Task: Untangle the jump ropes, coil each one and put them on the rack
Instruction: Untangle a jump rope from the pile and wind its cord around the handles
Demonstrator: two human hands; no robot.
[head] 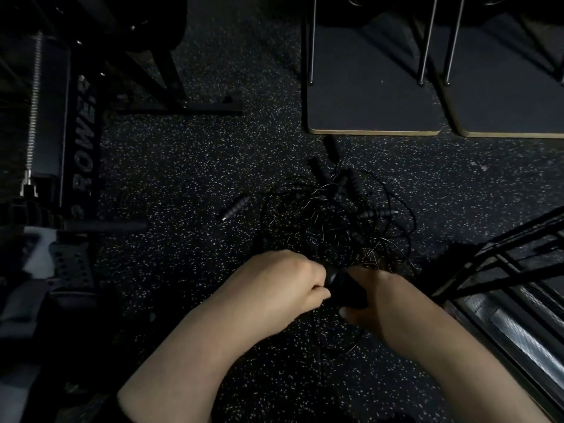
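Now | both hands: left hand (283, 285), right hand (378, 303) grip black handle (345, 288); frame (84, 135) reads "POWER"

Rack (500, 270) cut off at right.

Your two bare forearms, no gloves.
Your left hand (283, 285) and right hand (378, 300) carry no rings or watch; a dark sleeve edge shows near your left elbow.
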